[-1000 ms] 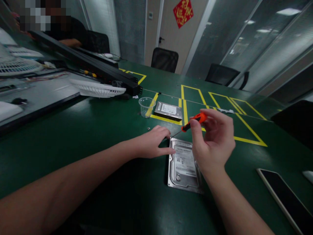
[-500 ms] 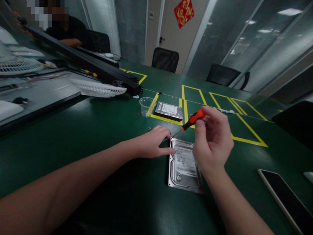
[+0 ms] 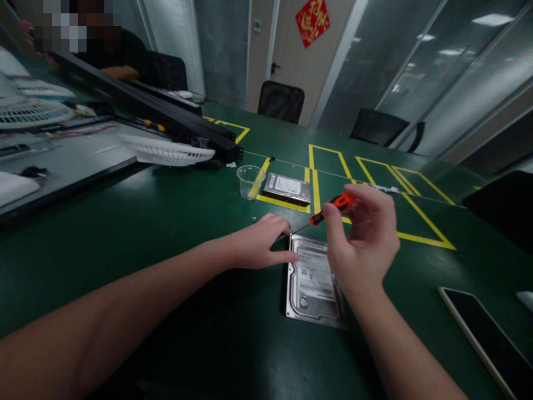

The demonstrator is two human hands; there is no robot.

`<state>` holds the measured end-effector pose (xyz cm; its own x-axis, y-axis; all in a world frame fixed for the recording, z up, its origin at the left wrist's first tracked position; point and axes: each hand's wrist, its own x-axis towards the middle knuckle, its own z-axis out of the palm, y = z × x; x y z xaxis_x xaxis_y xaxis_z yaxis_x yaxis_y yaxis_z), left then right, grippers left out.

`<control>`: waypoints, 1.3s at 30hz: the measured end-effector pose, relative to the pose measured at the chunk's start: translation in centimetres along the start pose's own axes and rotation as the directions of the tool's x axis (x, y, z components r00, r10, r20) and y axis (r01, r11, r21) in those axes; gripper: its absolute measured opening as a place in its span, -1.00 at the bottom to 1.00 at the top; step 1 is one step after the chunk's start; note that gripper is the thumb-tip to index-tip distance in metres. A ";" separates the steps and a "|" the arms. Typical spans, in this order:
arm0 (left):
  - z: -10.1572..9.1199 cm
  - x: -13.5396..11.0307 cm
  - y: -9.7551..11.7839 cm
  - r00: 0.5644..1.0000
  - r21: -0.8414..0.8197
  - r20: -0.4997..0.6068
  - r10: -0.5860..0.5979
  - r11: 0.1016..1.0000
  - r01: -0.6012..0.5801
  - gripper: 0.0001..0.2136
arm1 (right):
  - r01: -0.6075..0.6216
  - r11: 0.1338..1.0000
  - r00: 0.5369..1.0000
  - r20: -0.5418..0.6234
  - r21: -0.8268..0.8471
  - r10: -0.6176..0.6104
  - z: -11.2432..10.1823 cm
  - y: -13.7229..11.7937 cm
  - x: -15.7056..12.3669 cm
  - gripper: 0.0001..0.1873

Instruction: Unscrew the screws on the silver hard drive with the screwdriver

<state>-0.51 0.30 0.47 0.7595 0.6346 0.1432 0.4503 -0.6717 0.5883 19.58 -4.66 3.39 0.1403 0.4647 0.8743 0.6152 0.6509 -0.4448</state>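
A silver hard drive (image 3: 313,278) lies label up on the green table in front of me. My left hand (image 3: 266,241) holds it at its left edge, the thumb on top and the curled fingers at the far left corner. My right hand (image 3: 364,239) is closed round the orange and black handle of a screwdriver (image 3: 328,208). The screwdriver slants down to the left, and its thin shaft reaches the drive's far left corner, close to my left fingertips. The exact seat of the tip is too small to make out.
Beyond the drive stand a clear plastic cup (image 3: 250,182) and a second hard drive (image 3: 287,189). Tiny metal bits (image 3: 253,219) lie near my left hand. A phone (image 3: 478,339) is at right. Fan parts (image 3: 166,150) and a long black bar (image 3: 166,111) fill the left, where another person sits.
The screwdriver's handle has tipped slightly lower, and my right thumb and fingers have shifted round it. My left hand and the hard drive stay in place.
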 end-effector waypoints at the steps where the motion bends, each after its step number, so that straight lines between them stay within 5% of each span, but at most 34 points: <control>1: 0.0 0.0 0.0 1.000 -0.001 0.001 -0.005 1.000 0.005 -0.60 | 0.005 1.000 1.000 0.011 -0.010 -0.005 -0.1 -0.1 0.0 -0.57; 10: -0.1 0.0 0.1 1.000 -0.013 -0.012 0.015 1.000 -0.015 -0.62 | -0.008 1.000 0.995 0.096 0.012 0.007 -0.7 -0.3 -0.1 -0.55; 39: 0.1 0.0 -0.1 1.000 -0.005 -0.019 0.019 1.000 -0.020 -0.62 | -0.056 0.989 0.998 0.033 0.138 0.052 0.0 -0.5 -0.2 -0.60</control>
<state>-0.55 0.32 0.35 0.7589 0.6286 0.1698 0.4330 -0.6820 0.5894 19.25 -5.06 3.47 0.1463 0.5178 0.8429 0.4935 0.7003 -0.5158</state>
